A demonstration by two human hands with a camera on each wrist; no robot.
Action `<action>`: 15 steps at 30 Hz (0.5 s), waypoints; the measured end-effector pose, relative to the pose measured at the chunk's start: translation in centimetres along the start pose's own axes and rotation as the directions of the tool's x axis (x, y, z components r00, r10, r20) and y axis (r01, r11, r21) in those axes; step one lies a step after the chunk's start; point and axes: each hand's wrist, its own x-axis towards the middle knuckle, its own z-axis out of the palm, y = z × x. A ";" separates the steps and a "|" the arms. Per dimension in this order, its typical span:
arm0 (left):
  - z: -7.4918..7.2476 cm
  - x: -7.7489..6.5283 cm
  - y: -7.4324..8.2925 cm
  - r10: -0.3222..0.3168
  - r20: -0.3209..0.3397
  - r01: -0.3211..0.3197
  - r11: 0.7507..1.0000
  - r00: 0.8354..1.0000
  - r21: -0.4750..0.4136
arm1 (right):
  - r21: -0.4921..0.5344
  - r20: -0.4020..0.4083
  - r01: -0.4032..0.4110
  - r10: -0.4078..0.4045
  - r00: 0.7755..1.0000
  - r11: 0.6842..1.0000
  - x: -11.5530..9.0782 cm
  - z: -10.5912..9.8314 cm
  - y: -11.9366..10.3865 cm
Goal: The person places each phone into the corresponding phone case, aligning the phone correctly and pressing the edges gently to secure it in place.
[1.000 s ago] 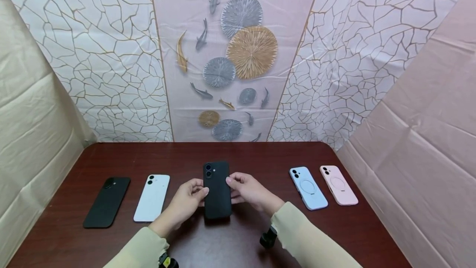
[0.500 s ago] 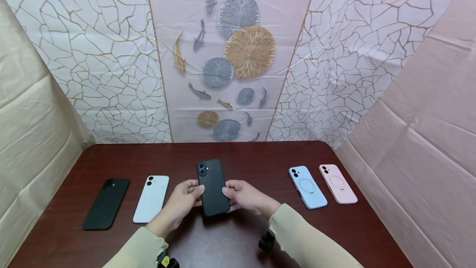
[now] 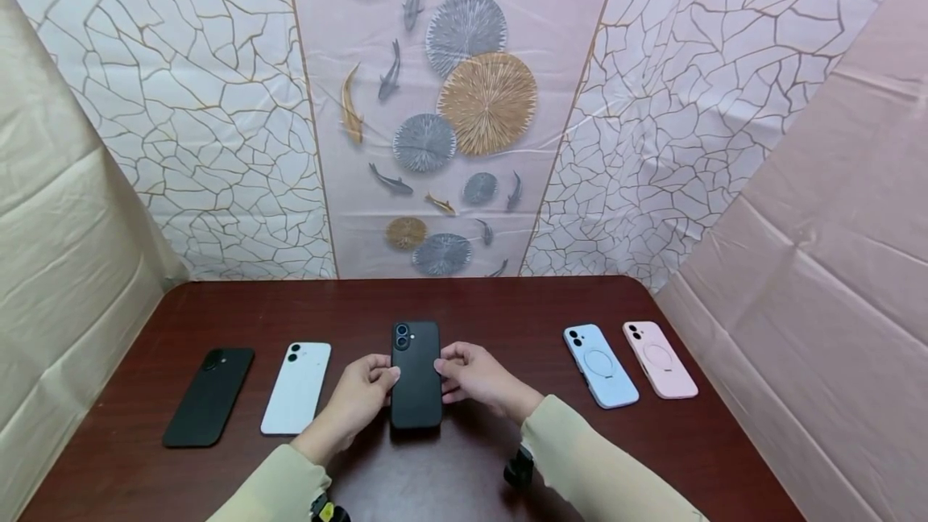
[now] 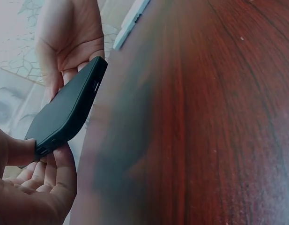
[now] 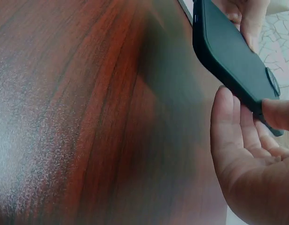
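Note:
A black phone (image 3: 416,381) in a dark case is held upright over the middle of the table, camera side toward the head view. My left hand (image 3: 360,393) pinches its left long edge, thumb on the back and fingers behind. On the opposite edge my right hand (image 3: 484,379) grips the same way. In the left wrist view the phone (image 4: 67,105) is tilted above the tabletop, with the left thumb and fingers at its near edge. The right wrist view shows the phone (image 5: 235,51) resting on the right fingers, thumb at the side near the camera bump.
Left of the hands lie a black phone (image 3: 209,397) and a white phone (image 3: 296,389), backs up. To the right are a light blue phone (image 3: 601,367) and a pink phone (image 3: 660,361), each with a ring on its back. Patterned cloth (image 3: 239,103) hangs behind the table (image 3: 500,292).
Half a second ago the held phone leaned toward the left and sat slightly higher. Now it stands straight and a bit lower, with both hands still gripping it.

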 end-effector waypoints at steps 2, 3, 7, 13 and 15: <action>0.1 0.0 -0.2 0.027 -0.013 -0.026 0.999 1.000 0.044 | -0.015 -0.013 0.009 -0.009 1.000 1.000 0.0 0.1 0.2; 0.2 0.0 -0.3 0.044 -0.019 -0.043 0.996 0.999 0.076 | -0.022 -0.021 0.013 -0.013 1.000 1.000 0.0 0.2 0.3; 0.5 0.0 -0.6 0.126 -0.019 -0.119 0.970 0.992 0.212 | -0.088 -0.051 0.051 -0.055 0.997 0.995 0.2 0.7 0.7; 0.6 -0.1 -0.8 0.150 0.034 -0.153 0.948 0.988 0.277 | -0.211 -0.103 0.087 -0.110 0.989 0.974 0.5 1.2 1.1; 0.6 -0.2 -0.8 0.153 0.041 -0.158 0.943 0.987 0.292 | -0.256 -0.117 0.093 -0.126 0.985 0.962 0.6 1.4 1.2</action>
